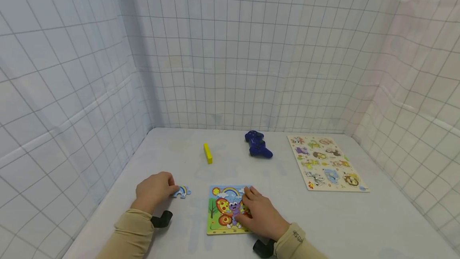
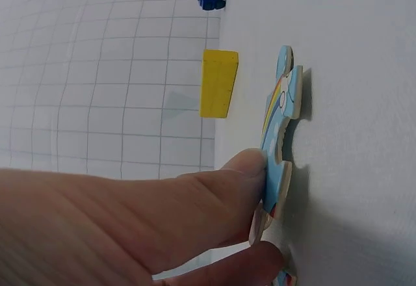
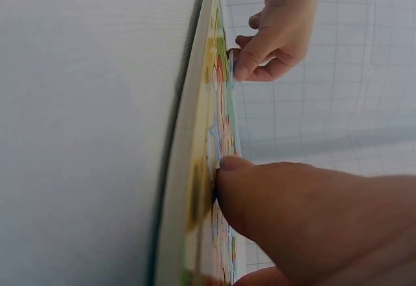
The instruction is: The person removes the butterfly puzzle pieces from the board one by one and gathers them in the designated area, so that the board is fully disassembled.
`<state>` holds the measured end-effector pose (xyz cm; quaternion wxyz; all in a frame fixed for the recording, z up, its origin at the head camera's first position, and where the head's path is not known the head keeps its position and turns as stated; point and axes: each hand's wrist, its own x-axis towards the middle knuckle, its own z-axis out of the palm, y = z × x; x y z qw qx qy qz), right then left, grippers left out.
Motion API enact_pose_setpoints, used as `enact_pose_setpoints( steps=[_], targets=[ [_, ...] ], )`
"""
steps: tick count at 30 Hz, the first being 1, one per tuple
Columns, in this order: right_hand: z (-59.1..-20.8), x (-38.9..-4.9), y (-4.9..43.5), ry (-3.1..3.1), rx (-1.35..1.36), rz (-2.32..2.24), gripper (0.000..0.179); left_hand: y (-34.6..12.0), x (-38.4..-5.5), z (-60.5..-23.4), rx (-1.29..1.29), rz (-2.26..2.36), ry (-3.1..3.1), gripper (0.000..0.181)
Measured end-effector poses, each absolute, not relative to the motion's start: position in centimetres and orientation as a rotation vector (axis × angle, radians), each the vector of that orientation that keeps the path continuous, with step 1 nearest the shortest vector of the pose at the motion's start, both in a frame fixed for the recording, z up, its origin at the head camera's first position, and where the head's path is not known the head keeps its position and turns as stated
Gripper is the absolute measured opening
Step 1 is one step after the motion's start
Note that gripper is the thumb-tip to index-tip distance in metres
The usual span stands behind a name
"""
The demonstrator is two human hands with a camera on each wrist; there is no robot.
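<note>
My left hand [image 1: 155, 189] pinches a light-blue jigsaw piece [image 1: 182, 191] with a rainbow on it, at the left of the table. In the left wrist view the thumb lies on the face of this piece [image 2: 278, 123], which is tipped up and casts a shadow on the table. Part of another printed edge [image 2: 286, 278] shows below a finger. On the square butterfly puzzle [image 1: 217, 221] rests my right hand [image 1: 261, 213], fingers spread over its right side. That hand hides part of the butterfly. The right wrist view shows the thumb touching the puzzle's face [image 3: 221, 104].
A yellow block [image 1: 207, 153] lies beyond the left hand. Farther back is a blue game controller [image 1: 257, 144]. At the right lies an animal puzzle board [image 1: 325, 163] with several pieces in it. White grid-patterned cloth walls [image 1: 230, 51] surround the white table [image 1: 341, 223].
</note>
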<state>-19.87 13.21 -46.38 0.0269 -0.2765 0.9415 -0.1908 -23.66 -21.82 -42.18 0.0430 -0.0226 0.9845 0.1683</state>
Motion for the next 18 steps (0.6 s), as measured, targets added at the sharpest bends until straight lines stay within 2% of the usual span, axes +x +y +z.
enact_pose_setpoints(
  steps=[18],
  targets=[
    [-46.32,-19.81,13.18,2.921,-0.858,-0.579,0.074,-21.03,-23.77,-42.67,-0.035,0.392,3.071,0.028]
  ],
)
